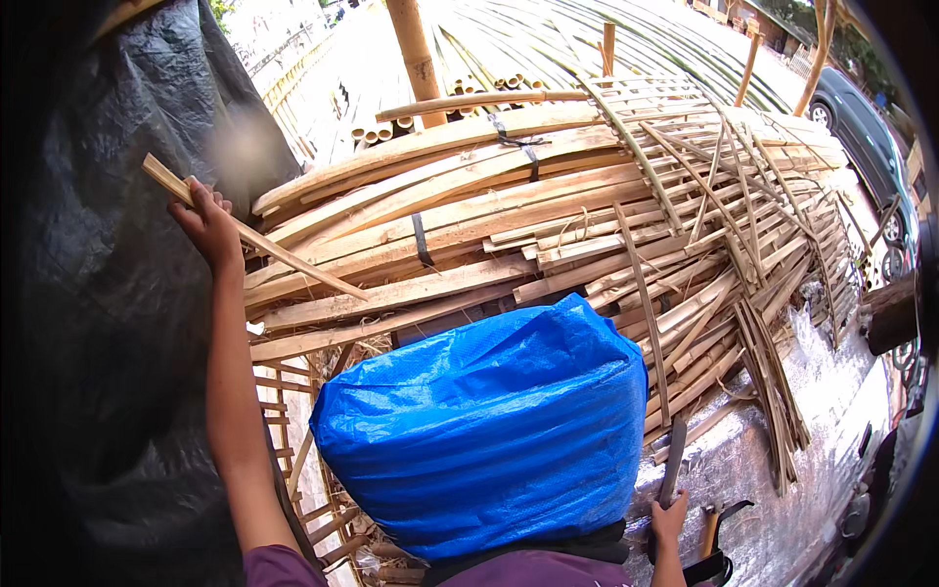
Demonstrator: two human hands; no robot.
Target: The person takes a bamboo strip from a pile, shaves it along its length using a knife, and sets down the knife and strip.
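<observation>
My left hand [207, 227] is raised at the far left, its fingers wrapped round a split bamboo strip [298, 262]. The strip slants down to the right, and its lower end lies in front of the stacked wooden boards [362, 245]. Low on the right, my right hand [671, 515] is closed on a long dark-bladed knife [673, 460], its blade upright and pointing away from me. A blue tarpaulin [489, 421] is draped over my lap between my two hands.
Split bamboo slats [685, 323] are heaped at the right, with a loose bundle [773, 391] above a silvery sheet [753, 489]. Black sheeting [137, 323] hangs at the left. A bamboo post [413, 54] stands behind the boards. Beyond are long poles and a parked car [866, 127].
</observation>
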